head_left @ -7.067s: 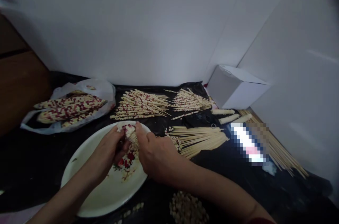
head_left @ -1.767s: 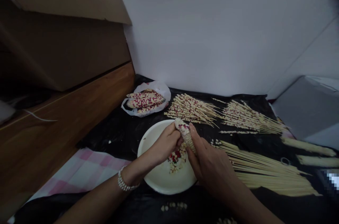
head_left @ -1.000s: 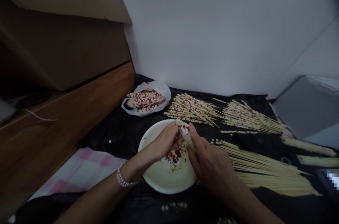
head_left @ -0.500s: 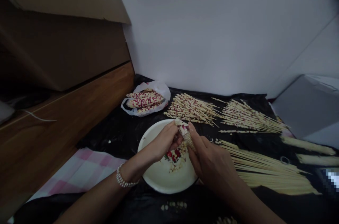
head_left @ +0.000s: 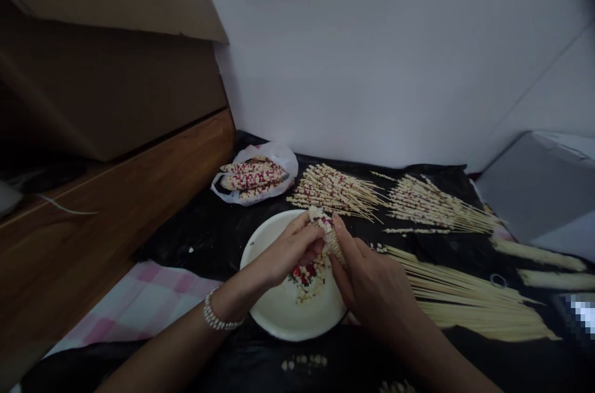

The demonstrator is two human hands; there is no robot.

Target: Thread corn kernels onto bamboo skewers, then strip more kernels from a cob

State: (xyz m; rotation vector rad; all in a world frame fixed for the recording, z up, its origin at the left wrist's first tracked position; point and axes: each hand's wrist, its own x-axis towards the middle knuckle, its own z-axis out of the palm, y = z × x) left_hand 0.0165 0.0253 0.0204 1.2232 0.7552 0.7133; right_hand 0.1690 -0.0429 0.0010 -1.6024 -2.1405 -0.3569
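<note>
A corn cob (head_left: 333, 245), partly stripped, with some white and red kernels on it, is held over a white bowl (head_left: 274, 325). My left hand (head_left: 297, 249), bracelet at the wrist, presses its fingers against the cob's left side. Wrapped round the cob's right side is my right hand (head_left: 367, 269), its thumb near the top. Loose pale kernels (head_left: 309, 291) lie in the bowl around a red and green pattern. Part of the cob is hidden by my fingers.
Speckled cobs (head_left: 255, 179) lie in a plastic bag at the back. Kernel skewers (head_left: 339, 188) form two piles beside it. Bare sticks (head_left: 474, 300) and two stripped cobs (head_left: 539, 255) are at the right. A cardboard box (head_left: 116, 83) stands left on a wooden surface (head_left: 121, 194).
My left hand's fingers have shifted slightly right and over the cob, covering more of its face. My right hand has barely moved.
</note>
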